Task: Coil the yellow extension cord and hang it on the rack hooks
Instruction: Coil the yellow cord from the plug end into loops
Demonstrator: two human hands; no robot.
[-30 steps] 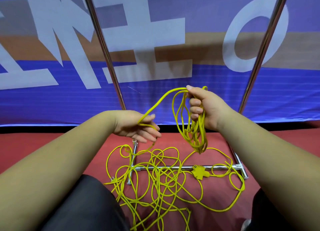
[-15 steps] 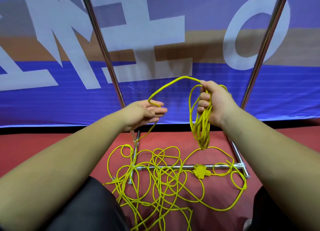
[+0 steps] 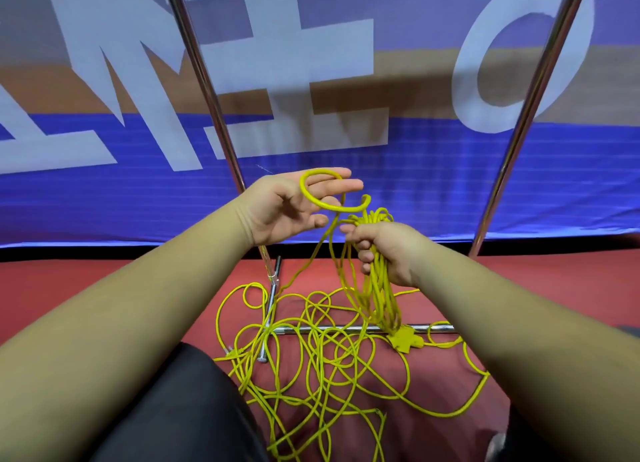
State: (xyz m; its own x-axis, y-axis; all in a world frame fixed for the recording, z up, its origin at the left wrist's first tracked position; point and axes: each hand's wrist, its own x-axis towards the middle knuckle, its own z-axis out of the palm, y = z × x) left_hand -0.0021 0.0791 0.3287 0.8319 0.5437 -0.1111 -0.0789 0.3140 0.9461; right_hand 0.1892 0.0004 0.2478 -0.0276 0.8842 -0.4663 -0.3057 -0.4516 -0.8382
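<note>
The banner (image 3: 450, 191) behind carries big white letter shapes on bands of purple, tan and blue. One at the right is a ring like an O, but no whole word can be read.

The yellow cord (image 3: 382, 299) is thin, round and glossy. Most of it lies in a loose tangle of loops on the red floor (image 3: 540, 288), spread over the rack's (image 3: 207, 91) low bar (image 3: 291, 330). A flat yellow socket block (image 3: 405, 340) rests against that bar.

The right hand (image 3: 384, 250) grips a bundle of gathered loops, its fingers (image 3: 367, 254) curled tight round the strands, which hang down to just above the socket block. The left hand (image 3: 294, 205) is held palm up just beside it, fingers (image 3: 343, 186) straight and together, with one small round loop of cord hooked over them. That strand runs on to the top of the bundle.

The rack's two smooth chrome poles rise at a slant on either side of the hands, with open space between them. The left pole passes close behind the left hand, and the right pole stands well apart from the right hand. Dark trousers (image 3: 173, 409) fill the lower left corner, touching the tangle's near edge.
</note>
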